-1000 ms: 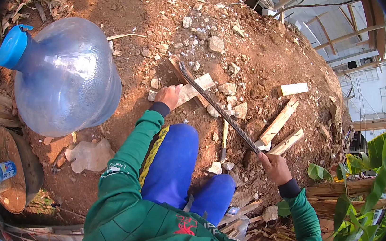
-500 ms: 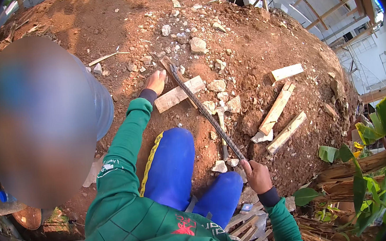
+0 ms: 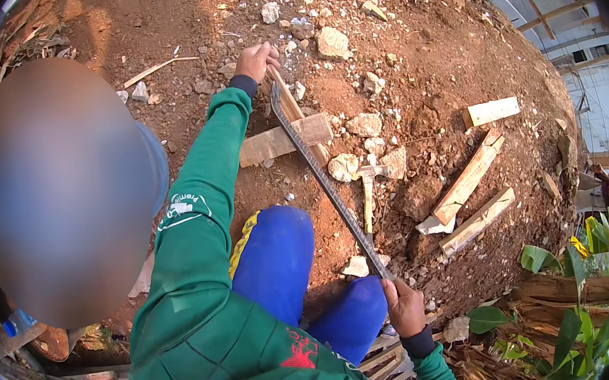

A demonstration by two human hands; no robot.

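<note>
My right hand (image 3: 406,306) is closed round the near end of a ribbed steel pry bar (image 3: 331,191). The bar slants away to the far left, ending in a flattened, bent tip beside a narrow wooden strip (image 3: 290,100). At that strip's far end my left hand (image 3: 256,62) is closed on the wood. A short wooden block (image 3: 269,146) lies across the strip, partly under the bar. To the right of the bar, a claw hammer (image 3: 368,201) rests on the soil, its head among pale stones (image 3: 363,125).
Three cut wood pieces (image 3: 468,175) lie at the right on reddish, stony soil. A person wearing blue (image 3: 155,162) is close on my left, largely blurred. Green leaves (image 3: 564,258) and split trunks stand at the lower right; wood scraps (image 3: 384,365) lie near my knees.
My left hand has moved away from me and now grips the strip's far end. My right hand and the bar's near end have shifted slightly toward me. The whole view has shifted a little.
</note>
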